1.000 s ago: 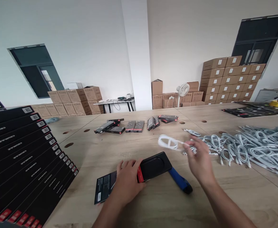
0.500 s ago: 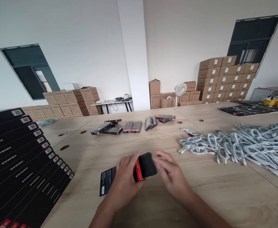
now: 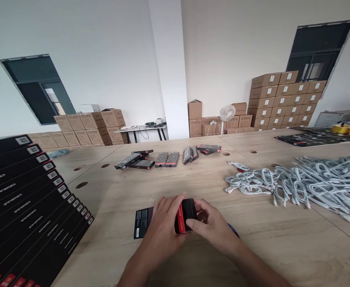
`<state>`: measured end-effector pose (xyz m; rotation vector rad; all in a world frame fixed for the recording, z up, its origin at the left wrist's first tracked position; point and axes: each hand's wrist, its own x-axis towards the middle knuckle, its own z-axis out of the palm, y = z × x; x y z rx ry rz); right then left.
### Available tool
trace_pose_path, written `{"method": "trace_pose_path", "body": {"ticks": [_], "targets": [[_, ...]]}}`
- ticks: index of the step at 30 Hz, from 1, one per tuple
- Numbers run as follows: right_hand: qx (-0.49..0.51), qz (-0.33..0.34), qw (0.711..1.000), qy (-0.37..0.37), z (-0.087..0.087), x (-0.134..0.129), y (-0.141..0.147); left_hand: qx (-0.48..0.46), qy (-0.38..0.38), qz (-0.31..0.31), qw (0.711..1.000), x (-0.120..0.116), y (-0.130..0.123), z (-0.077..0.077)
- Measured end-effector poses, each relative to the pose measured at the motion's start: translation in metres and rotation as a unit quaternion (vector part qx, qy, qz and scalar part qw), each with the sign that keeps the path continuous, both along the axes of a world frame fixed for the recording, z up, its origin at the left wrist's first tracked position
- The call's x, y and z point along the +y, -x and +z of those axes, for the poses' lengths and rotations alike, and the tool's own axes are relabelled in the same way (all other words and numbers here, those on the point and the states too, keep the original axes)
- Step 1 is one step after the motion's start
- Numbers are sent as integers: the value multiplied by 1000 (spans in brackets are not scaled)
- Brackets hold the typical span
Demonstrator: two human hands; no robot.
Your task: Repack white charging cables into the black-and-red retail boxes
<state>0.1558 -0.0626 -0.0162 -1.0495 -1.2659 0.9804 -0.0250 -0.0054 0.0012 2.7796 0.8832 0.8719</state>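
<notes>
Close to the table's near side, a small black box (image 3: 188, 209) with a red band sits between my two hands. My left hand (image 3: 165, 223) wraps round its left side, fingers over the top and thumb below. On its right end, my right hand (image 3: 209, 223) presses with the thumb in front and the fingers curled behind. A flat dark printed box or sleeve (image 3: 141, 223), part of it still attached or hidden behind my left hand, extends to the left. Something thin and blue (image 3: 233, 230) shows past my right wrist, mostly covered.
Stacked black boxes (image 3: 37, 203) rise on the left. Several flat boxes (image 3: 166, 159) lie farther back on the wooden table (image 3: 109, 203). Coiled white cables (image 3: 300, 185) spread over the right side, with black printed sheets (image 3: 306, 137) and yellow tape (image 3: 345, 129) behind them.
My right hand has come in from beside the black box and now grips its right end. The box has turned slightly, and my left hand has shifted a little rightward with the printed piece.
</notes>
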Motion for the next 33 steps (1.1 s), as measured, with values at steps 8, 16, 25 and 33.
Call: {"method": "trace_pose_path", "body": {"ticks": [8, 16, 25, 33], "targets": [[48, 35, 998, 21, -2, 3, -5, 19, 39, -2, 999, -2, -1, 6], [29, 59, 996, -63, -1, 2, -8, 12, 46, -31, 998, -9, 6, 16], [-168, -85, 972, -140, 4, -7, -7, -24, 47, -1, 999, -24, 9, 30], [-60, -96, 986, -125, 6, -12, 2, -232, 18, 55, 971, -23, -9, 18]]}}
